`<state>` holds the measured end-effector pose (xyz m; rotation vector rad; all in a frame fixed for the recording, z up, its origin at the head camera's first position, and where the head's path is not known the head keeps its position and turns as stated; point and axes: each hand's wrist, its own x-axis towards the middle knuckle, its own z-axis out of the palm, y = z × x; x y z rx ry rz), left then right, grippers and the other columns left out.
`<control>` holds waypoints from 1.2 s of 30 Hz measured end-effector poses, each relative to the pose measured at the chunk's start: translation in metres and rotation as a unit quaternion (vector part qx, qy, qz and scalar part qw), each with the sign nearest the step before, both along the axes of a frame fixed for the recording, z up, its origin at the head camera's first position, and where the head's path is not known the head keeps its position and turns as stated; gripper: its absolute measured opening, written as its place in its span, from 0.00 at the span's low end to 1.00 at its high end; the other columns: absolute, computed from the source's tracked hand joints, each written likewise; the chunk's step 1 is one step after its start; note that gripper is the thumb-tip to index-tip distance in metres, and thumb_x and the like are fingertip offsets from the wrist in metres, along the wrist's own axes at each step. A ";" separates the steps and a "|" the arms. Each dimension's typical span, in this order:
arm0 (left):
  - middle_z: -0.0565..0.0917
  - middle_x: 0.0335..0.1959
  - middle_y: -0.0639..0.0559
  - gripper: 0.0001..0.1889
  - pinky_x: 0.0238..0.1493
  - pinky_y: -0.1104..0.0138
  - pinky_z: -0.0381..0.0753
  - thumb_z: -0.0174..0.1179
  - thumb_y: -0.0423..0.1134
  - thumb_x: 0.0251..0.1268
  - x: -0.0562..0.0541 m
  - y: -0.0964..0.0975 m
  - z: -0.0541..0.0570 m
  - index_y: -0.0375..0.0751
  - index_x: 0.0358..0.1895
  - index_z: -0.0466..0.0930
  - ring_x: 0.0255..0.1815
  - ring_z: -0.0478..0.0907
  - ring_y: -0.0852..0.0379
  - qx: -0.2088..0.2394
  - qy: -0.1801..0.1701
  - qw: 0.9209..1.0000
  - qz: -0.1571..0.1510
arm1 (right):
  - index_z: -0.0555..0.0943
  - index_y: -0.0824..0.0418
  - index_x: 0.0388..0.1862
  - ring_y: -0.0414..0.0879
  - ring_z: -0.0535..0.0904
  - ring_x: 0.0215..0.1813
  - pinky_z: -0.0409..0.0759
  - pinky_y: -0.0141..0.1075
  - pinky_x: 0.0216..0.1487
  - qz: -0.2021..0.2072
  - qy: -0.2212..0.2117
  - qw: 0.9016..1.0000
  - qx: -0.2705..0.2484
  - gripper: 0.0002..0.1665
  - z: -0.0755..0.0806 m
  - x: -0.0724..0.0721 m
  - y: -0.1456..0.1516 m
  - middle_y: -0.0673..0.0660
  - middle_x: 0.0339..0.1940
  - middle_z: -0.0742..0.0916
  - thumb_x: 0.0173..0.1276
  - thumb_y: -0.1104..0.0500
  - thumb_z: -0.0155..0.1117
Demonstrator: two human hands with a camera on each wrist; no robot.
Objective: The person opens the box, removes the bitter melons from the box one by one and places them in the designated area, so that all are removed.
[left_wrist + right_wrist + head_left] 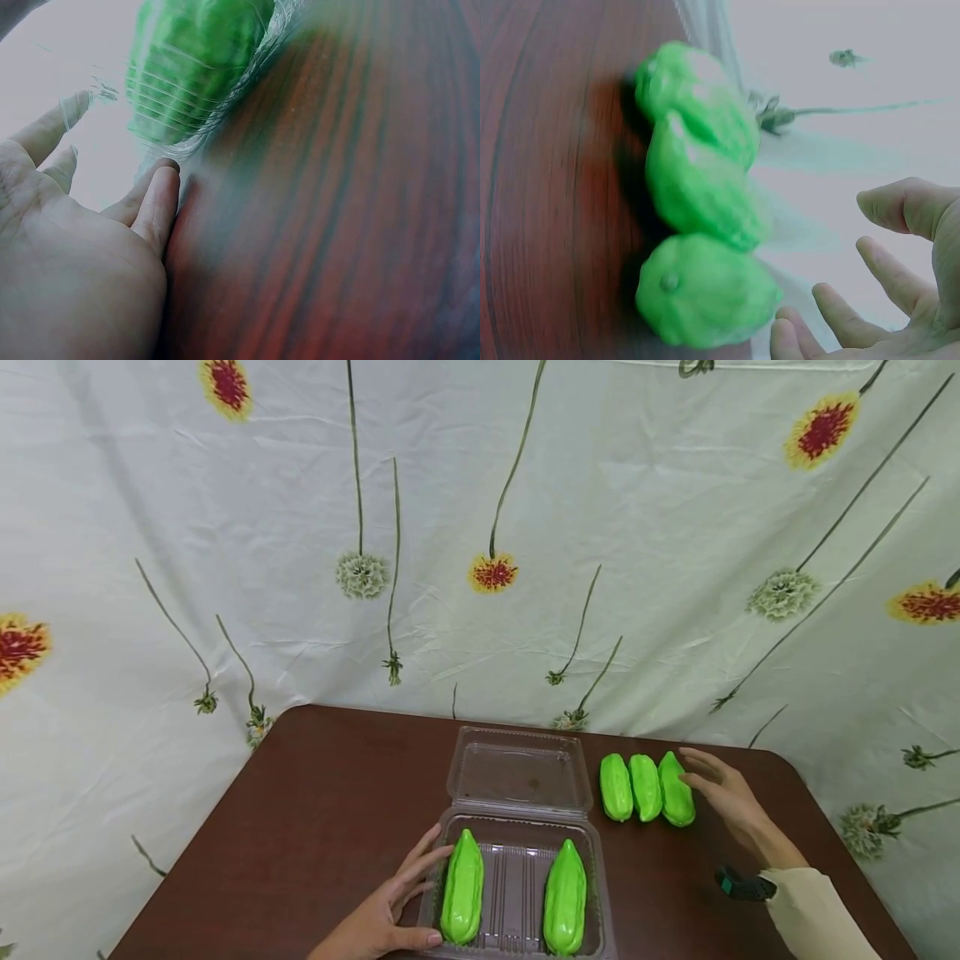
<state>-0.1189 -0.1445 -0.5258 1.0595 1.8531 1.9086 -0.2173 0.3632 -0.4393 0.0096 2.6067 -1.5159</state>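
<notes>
A clear plastic clamshell box (512, 822) lies with its lid (521, 768) folded back towards the wall. Inside are two bright green, ridged toy bitter melons, one at the left (462, 889) and one at the right (566, 900), tips pointing away. My left hand (386, 902) rests along the box's left side, fingers spread at the rim and thumb by the front corner. Three more bitter melons lie in a row right of the lid: left (617, 787), middle (646, 787) and right (677, 792). Beside the right one hovers my right hand (723, 793), fingers loosely spread, holding nothing.
The dark brown wooden table (322, 827) runs back to a pale floral cloth (442, 635) hanging behind it and down the right side. A dark wristband (744, 885) and a cream sleeve (813, 914) are on the right arm.
</notes>
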 end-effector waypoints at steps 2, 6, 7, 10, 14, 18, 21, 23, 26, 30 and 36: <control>0.30 0.82 0.37 0.45 0.68 0.70 0.64 0.62 0.21 0.62 0.000 0.000 0.000 0.30 0.79 0.47 0.80 0.44 0.73 0.002 0.000 1.000 0.000 | 0.55 0.64 0.81 0.71 0.58 0.75 0.55 0.68 0.70 0.012 0.008 1.000 -0.010 0.39 0.005 0.003 -0.005 0.72 0.79 0.59 0.80 0.49 0.54; 0.30 0.82 0.37 0.45 0.68 0.70 0.64 0.63 0.21 0.61 0.000 0.000 0.001 0.30 0.79 0.47 0.79 0.44 0.73 0.003 -0.002 1.000 0.002 | 0.57 0.64 0.80 0.71 0.59 0.75 0.58 0.68 0.69 0.035 0.012 0.999 -0.026 0.38 0.014 0.009 -0.016 0.71 0.79 0.59 0.79 0.48 0.54; 0.30 0.82 0.38 0.46 0.68 0.70 0.64 0.63 0.21 0.61 0.000 0.001 0.001 0.31 0.80 0.47 0.79 0.44 0.74 0.002 -0.006 1.000 0.003 | 0.58 0.64 0.79 0.70 0.59 0.75 0.58 0.68 0.69 0.040 0.011 0.999 -0.029 0.38 0.016 0.010 -0.019 0.70 0.80 0.60 0.79 0.49 0.55; 0.30 0.82 0.38 0.46 0.68 0.70 0.64 0.63 0.21 0.61 0.001 0.000 0.002 0.31 0.80 0.46 0.79 0.46 0.74 -0.001 -0.007 1.000 0.008 | 0.59 0.63 0.79 0.69 0.61 0.75 0.62 0.65 0.70 0.065 0.006 0.997 -0.042 0.36 0.024 0.015 -0.031 0.69 0.79 0.60 0.79 0.50 0.55; 0.30 0.82 0.37 0.46 0.68 0.70 0.64 0.63 0.21 0.61 0.002 0.000 0.001 0.30 0.79 0.46 0.79 0.46 0.73 -0.001 0.000 1.000 0.011 | 0.60 0.62 0.79 0.69 0.60 0.76 0.66 0.61 0.69 0.098 -0.007 0.994 -0.051 0.35 0.034 0.022 -0.050 0.68 0.79 0.62 0.79 0.52 0.56; 0.29 0.82 0.37 0.47 0.68 0.71 0.64 0.64 0.22 0.60 0.002 0.001 0.001 0.30 0.80 0.46 0.78 0.47 0.73 0.000 0.000 1.000 0.012 | 0.62 0.61 0.78 0.69 0.64 0.74 0.67 0.61 0.68 0.124 -0.022 0.991 -0.054 0.34 0.042 0.028 -0.066 0.66 0.79 0.62 0.78 0.53 0.56; 0.29 0.82 0.39 0.47 0.68 0.71 0.64 0.64 0.22 0.60 0.002 0.001 0.001 0.31 0.80 0.45 0.78 0.48 0.73 0.001 -0.006 1.000 0.011 | 0.63 0.62 0.77 0.65 0.70 0.71 0.70 0.57 0.66 0.138 -0.028 0.988 -0.056 0.33 0.047 0.032 -0.078 0.65 0.79 0.64 0.78 0.54 0.57; 0.29 0.83 0.40 0.48 0.68 0.71 0.64 0.64 0.22 0.60 0.002 0.001 0.001 0.31 0.80 0.45 0.78 0.48 0.73 0.003 -0.009 1.000 0.008 | 0.64 0.62 0.77 0.64 0.71 0.70 0.71 0.55 0.65 0.144 -0.033 0.987 -0.058 0.33 0.051 0.034 -0.086 0.65 0.78 0.65 0.77 0.54 0.58; 0.27 0.82 0.40 0.49 0.69 0.70 0.64 0.66 0.23 0.59 0.001 0.000 0.000 0.31 0.80 0.43 0.79 0.48 0.71 0.004 -0.001 1.000 0.004 | 0.66 0.61 0.76 0.64 0.70 0.71 0.72 0.51 0.63 0.152 -0.046 0.985 -0.062 0.33 0.055 0.037 -0.099 0.64 0.78 0.66 0.76 0.53 0.60; 0.26 0.82 0.39 0.51 0.69 0.69 0.64 0.67 0.24 0.58 0.001 -0.001 0.000 0.32 0.80 0.43 0.80 0.49 0.68 -0.001 0.012 1.000 0.002 | 0.67 0.60 0.75 0.65 0.69 0.72 0.72 0.54 0.65 0.176 -0.072 0.977 -0.093 0.33 0.058 0.042 -0.119 0.64 0.78 0.64 0.75 0.54 0.61; 0.26 0.82 0.41 0.52 0.69 0.70 0.63 0.67 0.24 0.58 0.001 -0.001 -0.001 0.34 0.81 0.42 0.79 0.50 0.67 -0.007 -0.001 1.000 0.005 | 0.68 0.57 0.74 0.56 0.75 0.65 0.73 0.53 0.64 0.223 -0.132 0.956 -0.138 0.31 0.057 0.049 -0.157 0.65 0.72 0.71 0.75 0.56 0.61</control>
